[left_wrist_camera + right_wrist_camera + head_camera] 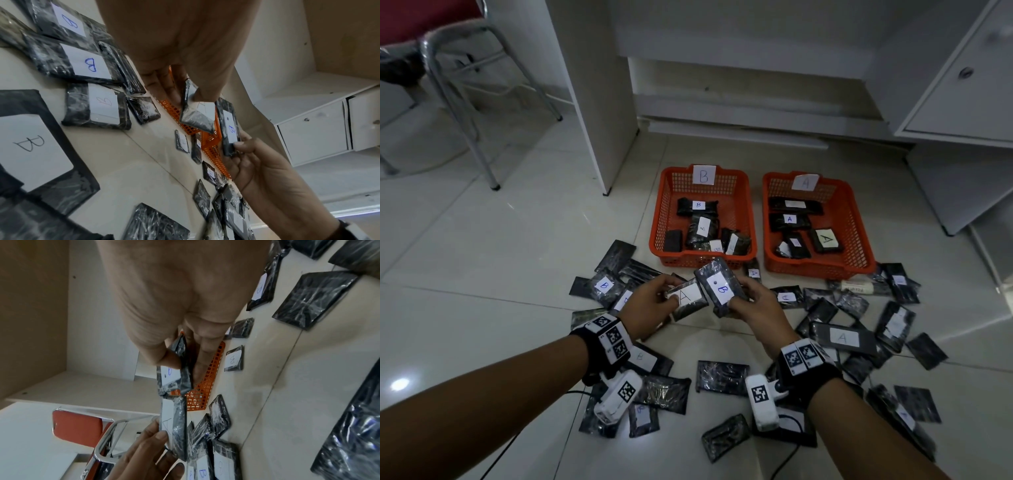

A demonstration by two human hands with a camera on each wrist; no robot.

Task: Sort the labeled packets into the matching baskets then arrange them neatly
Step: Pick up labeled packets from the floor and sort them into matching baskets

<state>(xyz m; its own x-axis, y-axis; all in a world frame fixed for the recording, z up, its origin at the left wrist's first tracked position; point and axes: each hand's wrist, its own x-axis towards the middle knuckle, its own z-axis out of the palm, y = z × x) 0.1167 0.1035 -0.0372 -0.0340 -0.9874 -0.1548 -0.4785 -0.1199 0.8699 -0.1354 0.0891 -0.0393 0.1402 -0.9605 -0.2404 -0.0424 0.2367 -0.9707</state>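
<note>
baskets (753,240): 2 | held packets (717,291): 2 | hands (650,301): 2

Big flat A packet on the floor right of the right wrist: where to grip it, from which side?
Pinch a short end of the big A packet, probably the near-left one, coming from above. It lies flat, label up, long axis roughly left-right. Other packets overlap its far and right edges; the near-left end borders bare floor, so fingers could slip under there.

Black wrapped A packet (686,297) and B packet (719,287) overlap, raised before 2 orange baskets (743,253).
</note>
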